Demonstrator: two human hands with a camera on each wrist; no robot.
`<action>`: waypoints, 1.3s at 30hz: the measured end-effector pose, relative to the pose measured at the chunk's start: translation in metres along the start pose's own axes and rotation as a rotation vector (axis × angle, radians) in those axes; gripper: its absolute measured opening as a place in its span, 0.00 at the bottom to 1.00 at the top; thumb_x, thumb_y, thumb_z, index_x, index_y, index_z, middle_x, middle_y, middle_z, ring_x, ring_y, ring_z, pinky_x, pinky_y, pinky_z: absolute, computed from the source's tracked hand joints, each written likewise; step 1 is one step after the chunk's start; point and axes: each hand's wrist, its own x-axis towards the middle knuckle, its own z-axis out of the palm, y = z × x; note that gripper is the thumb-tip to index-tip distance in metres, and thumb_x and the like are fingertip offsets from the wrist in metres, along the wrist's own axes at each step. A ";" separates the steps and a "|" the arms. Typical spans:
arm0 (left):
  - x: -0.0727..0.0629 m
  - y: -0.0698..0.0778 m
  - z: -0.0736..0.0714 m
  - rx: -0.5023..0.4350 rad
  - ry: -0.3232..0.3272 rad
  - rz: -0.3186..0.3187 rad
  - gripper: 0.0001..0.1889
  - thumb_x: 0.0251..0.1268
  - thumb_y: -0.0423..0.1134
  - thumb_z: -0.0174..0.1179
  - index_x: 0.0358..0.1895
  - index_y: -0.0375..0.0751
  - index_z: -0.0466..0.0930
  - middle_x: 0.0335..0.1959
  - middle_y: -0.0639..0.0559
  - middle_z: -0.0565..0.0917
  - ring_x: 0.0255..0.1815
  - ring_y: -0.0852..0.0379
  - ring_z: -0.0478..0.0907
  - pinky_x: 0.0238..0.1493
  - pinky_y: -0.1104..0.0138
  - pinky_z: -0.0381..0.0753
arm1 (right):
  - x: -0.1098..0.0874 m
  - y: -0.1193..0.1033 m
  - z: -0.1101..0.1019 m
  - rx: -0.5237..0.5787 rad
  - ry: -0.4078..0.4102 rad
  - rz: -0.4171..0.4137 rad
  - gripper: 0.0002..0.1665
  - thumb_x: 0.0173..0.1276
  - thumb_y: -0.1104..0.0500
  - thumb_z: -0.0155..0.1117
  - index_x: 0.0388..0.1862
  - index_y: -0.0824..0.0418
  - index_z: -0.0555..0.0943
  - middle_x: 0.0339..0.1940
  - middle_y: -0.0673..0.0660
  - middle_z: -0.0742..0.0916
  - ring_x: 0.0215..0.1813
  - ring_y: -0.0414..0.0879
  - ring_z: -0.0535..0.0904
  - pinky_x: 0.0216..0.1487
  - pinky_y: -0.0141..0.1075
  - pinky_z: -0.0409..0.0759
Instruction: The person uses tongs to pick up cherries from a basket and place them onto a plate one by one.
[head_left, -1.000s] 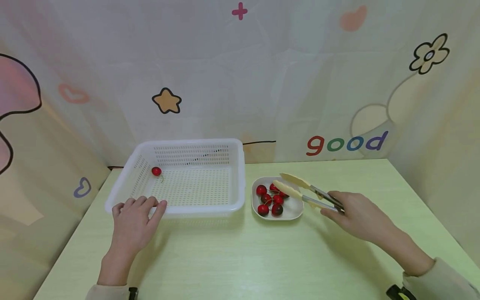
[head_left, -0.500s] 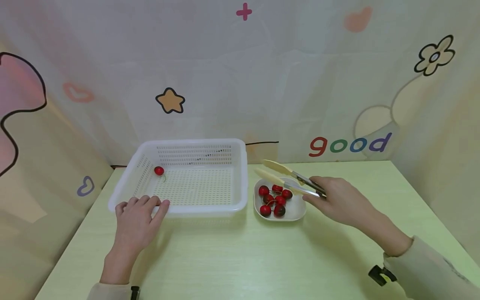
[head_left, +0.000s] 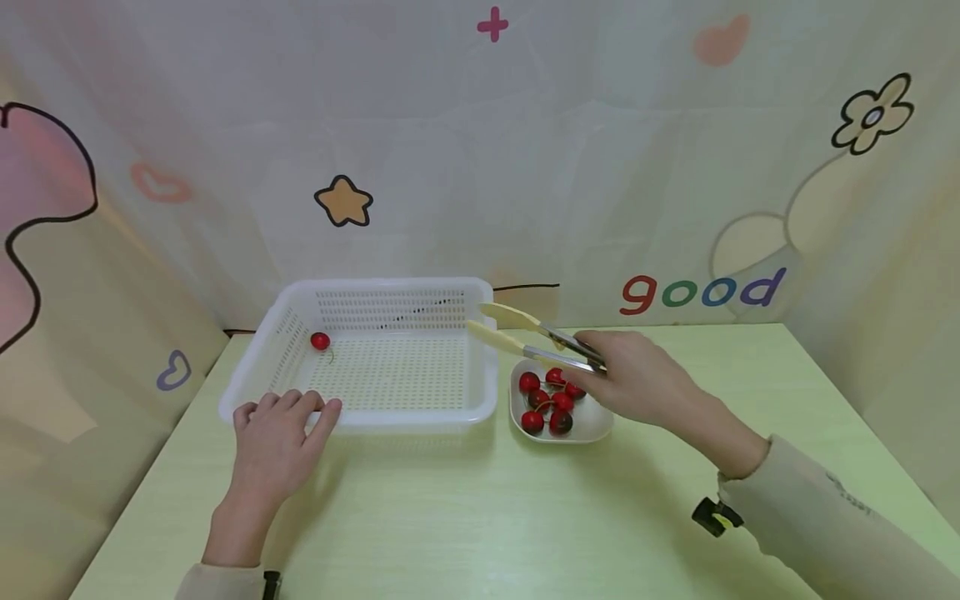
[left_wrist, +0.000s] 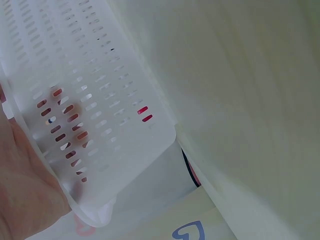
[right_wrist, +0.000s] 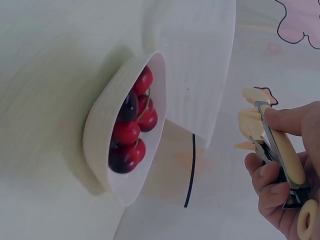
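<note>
My left hand (head_left: 273, 446) grips the near rim of a white slotted plastic basket (head_left: 420, 418), its fingers hooked over the edge. In the left wrist view, those fingers show through the slots of the basket (left_wrist: 120, 145). One red cherry (head_left: 320, 341) with a stem lies inside at the far left. My right hand (head_left: 645, 379) holds kitchen tongs (head_left: 536, 350) with cream tips and metal arms. The tips are apart with nothing visible between them, overlapping the basket's right rim in the head view. Below the tongs, a small white dish (head_left: 596, 425) holds several dark red cherries (right_wrist: 127, 132).
Both containers stand on a pale green table (head_left: 480, 517), the dish just right of the basket. A printed curtain (head_left: 465, 167) hangs close behind the table's back edge and down both sides.
My right hand has carried the tongs left and away from me, from over the dish to the basket's right rim. My left hand stays on the basket.
</note>
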 end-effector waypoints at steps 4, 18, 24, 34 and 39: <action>0.000 -0.002 0.001 0.003 0.002 0.000 0.25 0.81 0.59 0.46 0.40 0.43 0.83 0.39 0.47 0.84 0.45 0.37 0.74 0.56 0.36 0.56 | 0.013 -0.010 0.007 0.013 -0.023 -0.022 0.13 0.71 0.51 0.71 0.44 0.58 0.81 0.22 0.46 0.77 0.23 0.41 0.70 0.24 0.36 0.68; 0.002 -0.002 0.002 0.005 0.004 0.001 0.25 0.81 0.59 0.46 0.39 0.43 0.83 0.38 0.49 0.83 0.45 0.38 0.74 0.57 0.36 0.56 | 0.058 -0.031 0.021 0.013 -0.094 -0.040 0.15 0.72 0.48 0.69 0.38 0.57 0.77 0.22 0.48 0.78 0.19 0.42 0.72 0.23 0.37 0.72; 0.002 -0.003 0.001 0.006 0.003 -0.003 0.24 0.81 0.59 0.46 0.39 0.44 0.82 0.37 0.49 0.83 0.45 0.38 0.74 0.57 0.37 0.56 | 0.075 -0.040 0.032 0.030 -0.102 -0.059 0.16 0.73 0.47 0.68 0.41 0.58 0.78 0.23 0.49 0.79 0.20 0.42 0.71 0.22 0.36 0.70; 0.002 -0.003 -0.002 0.015 0.007 -0.006 0.25 0.81 0.59 0.46 0.39 0.43 0.82 0.39 0.48 0.83 0.45 0.38 0.73 0.57 0.36 0.56 | 0.110 -0.063 0.056 -0.003 -0.122 -0.096 0.24 0.73 0.47 0.68 0.57 0.63 0.80 0.43 0.54 0.87 0.28 0.43 0.79 0.24 0.33 0.74; 0.000 -0.001 0.000 0.012 -0.004 -0.007 0.25 0.81 0.60 0.46 0.39 0.44 0.82 0.39 0.49 0.83 0.45 0.39 0.73 0.57 0.36 0.56 | 0.122 -0.071 0.068 -0.029 -0.142 -0.120 0.23 0.73 0.47 0.68 0.55 0.62 0.81 0.44 0.54 0.88 0.30 0.42 0.79 0.26 0.34 0.75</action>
